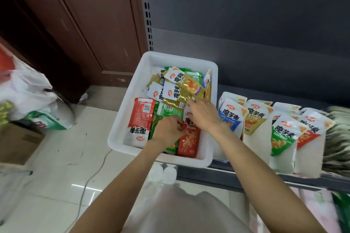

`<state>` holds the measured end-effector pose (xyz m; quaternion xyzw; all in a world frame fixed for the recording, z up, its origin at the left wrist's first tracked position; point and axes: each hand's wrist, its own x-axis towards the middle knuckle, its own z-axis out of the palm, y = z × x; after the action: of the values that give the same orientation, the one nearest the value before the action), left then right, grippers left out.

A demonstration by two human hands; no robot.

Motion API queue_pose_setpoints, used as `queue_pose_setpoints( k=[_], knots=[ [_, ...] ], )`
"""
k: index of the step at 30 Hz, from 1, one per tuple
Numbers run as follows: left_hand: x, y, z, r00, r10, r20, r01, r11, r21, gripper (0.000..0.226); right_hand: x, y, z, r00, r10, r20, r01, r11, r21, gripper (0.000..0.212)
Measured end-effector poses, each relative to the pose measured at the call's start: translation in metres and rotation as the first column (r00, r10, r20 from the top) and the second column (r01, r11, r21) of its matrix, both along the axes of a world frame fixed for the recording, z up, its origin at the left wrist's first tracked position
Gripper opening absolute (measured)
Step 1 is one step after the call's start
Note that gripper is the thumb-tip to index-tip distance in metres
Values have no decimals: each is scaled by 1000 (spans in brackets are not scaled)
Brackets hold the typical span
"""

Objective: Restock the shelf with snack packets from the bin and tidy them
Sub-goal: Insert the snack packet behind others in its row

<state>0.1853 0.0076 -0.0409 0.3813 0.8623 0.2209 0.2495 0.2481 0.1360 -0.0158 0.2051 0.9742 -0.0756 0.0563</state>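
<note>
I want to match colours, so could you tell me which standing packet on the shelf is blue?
The blue packet, leftmost in the front row beside the white bin; its neighbours are gold, green and red.

The single head-worn camera looks steeply down, close above the white plastic bin (162,58) at the dark metal shelf (265,178).

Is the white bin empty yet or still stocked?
Still stocked. The white bin holds many snack packets in red, green and gold, with both hands reaching in among them.
</note>
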Motion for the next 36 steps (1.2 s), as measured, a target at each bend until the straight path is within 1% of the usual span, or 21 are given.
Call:
queue_pose_setpoints(
  k=[2,4,5,6,7,8,9,11,13,16,18,20,22,24,27,29,31,32,34,35,36],
  knots=[
    [-2,-4,4,1000,9,6,-10,996,84,19,2,4,6,988,-100,-121,84,988,-131,22],
    [-11,-13,12,987,102,127,-125,973,196,13,8,7,16,933,-254,-254,169,934,-314,23],
    [-17,-18,17,948,164,273,-231,944,236,11,11,7,23,888,-357,-288,198,864,-462,26],
    [-23,-23,22,869,206,451,-348,901,259,11,15,6,31,838,-463,-289,201,754,-625,28],
    [-27,-26,28,775,222,592,-446,855,264,12,18,3,40,793,-553,-255,181,614,-768,29],
    [-31,-28,33,720,220,658,-495,828,265,14,22,1,47,764,-611,-205,149,477,-866,27],
    [-33,-30,37,706,211,676,-503,821,269,14,26,-2,54,756,-634,-163,116,374,-920,23],
    [-33,-30,46,696,185,694,-504,814,288,13,32,-7,65,750,-649,-128,53,252,-966,18],
    [-30,-27,52,693,173,700,-502,812,297,14,39,-11,73,714,-692,-102,20,166,-986,15],
    [-19,-20,58,726,153,671,-466,827,315,15,54,-12,81,676,-735,-55,34,106,-994,22],
    [-9,-13,64,834,97,543,-348,857,381,14,68,-10,86,672,-739,-39,63,109,-992,27],
    [5,-5,71,938,-42,343,-135,869,476,17,88,-5,91,690,-721,-66,114,198,-974,30],
    [24,4,82,972,-184,148,83,851,519,26,115,2,97,725,-680,-106,158,314,-936,33],
    [49,18,93,956,-292,40,230,821,522,33,148,10,103,723,-671,-165,145,381,-913,29],
    [85,46,95,902,-413,130,274,778,565,26,204,23,114,574,-761,-303,124,447,-886,10],
    [107,65,89,874,-450,185,279,775,567,20,243,35,119,421,-812,-405,213,522,-826,8],
    [127,83,80,878,-447,173,280,771,572,14,282,49,122,270,-827,-493,295,558,-776,9],
    [137,91,75,889,-432,153,276,771,574,10,300,57,123,232,-805,-546,368,593,-717,12],
    [154,108,63,908,-411,80,302,775,555,7,324,72,123,270,-726,-632,499,667,-553,9],
    [163,116,57,906,-422,36,338,771,539,7,331,80,121,315,-687,-655,538,698,-473,3],
    [173,124,51,895,-447,-12,388,764,516,8,335,88,117,377,-634,-675,581,730,-361,8]
  ],
)
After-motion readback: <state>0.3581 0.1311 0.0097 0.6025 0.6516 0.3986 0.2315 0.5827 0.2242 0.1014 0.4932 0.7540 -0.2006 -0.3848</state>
